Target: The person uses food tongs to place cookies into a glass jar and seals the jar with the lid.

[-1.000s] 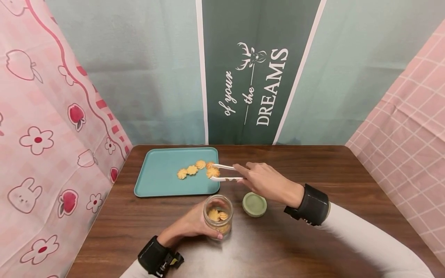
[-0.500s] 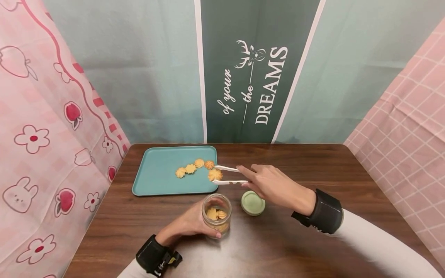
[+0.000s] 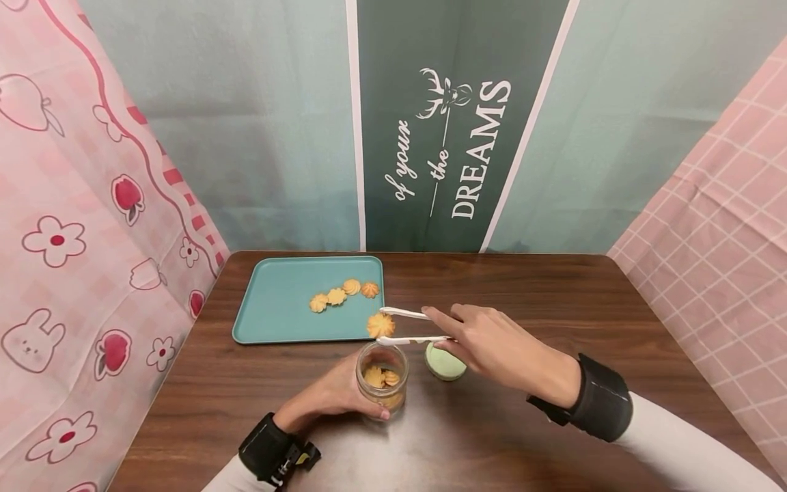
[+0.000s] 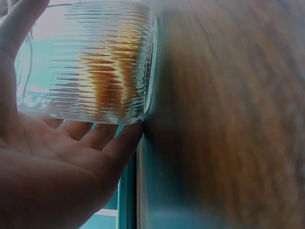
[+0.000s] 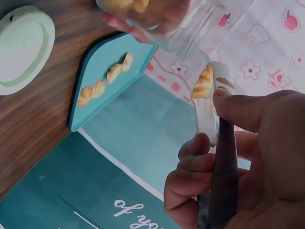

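Cookie: pinched in white tongs — may drop if the squeeze eases.
Right hand: gripping tongs.
Left hand: wrapped round jar — steadying it.

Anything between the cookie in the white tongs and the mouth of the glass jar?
Nothing: in the head view only air separates the tong-held cookie from the glass jar.

The dark green banner on the wall behind the table has white words that say "of your the DREAMS", under a little deer head drawing.
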The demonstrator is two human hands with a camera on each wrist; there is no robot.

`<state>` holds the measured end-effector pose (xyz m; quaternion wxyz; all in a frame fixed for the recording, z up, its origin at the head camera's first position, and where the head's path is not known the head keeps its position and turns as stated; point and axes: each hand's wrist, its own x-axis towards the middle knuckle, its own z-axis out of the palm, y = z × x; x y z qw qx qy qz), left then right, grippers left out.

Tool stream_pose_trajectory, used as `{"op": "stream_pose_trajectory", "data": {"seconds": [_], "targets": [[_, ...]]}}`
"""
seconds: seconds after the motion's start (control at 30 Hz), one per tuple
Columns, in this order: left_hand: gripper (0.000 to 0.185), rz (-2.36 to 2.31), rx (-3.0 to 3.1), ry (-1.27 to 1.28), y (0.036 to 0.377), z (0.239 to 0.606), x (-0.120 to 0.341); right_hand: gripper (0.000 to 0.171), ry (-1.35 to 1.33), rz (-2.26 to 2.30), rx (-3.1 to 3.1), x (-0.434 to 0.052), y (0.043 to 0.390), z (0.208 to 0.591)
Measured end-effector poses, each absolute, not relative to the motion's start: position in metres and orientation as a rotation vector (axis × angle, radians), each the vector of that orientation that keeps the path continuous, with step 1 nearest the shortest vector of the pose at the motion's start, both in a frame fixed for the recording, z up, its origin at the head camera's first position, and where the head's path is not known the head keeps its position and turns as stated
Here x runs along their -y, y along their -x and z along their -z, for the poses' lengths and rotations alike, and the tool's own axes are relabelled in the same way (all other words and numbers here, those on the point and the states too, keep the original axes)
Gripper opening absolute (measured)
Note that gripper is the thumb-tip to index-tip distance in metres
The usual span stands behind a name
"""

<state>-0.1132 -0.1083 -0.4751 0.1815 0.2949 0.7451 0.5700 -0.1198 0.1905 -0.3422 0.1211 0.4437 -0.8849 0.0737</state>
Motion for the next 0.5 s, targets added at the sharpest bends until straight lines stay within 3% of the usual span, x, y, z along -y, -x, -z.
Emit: {"op": "stream_pose_trajectory", "data": {"seconds": [0.5], "targets": [[0.109,-1.57,-2.131,-0.718,0.111,0.473,0.109,0.054,-1.383,-0.225,2.514,-0.197,0.103,0.351]]}}
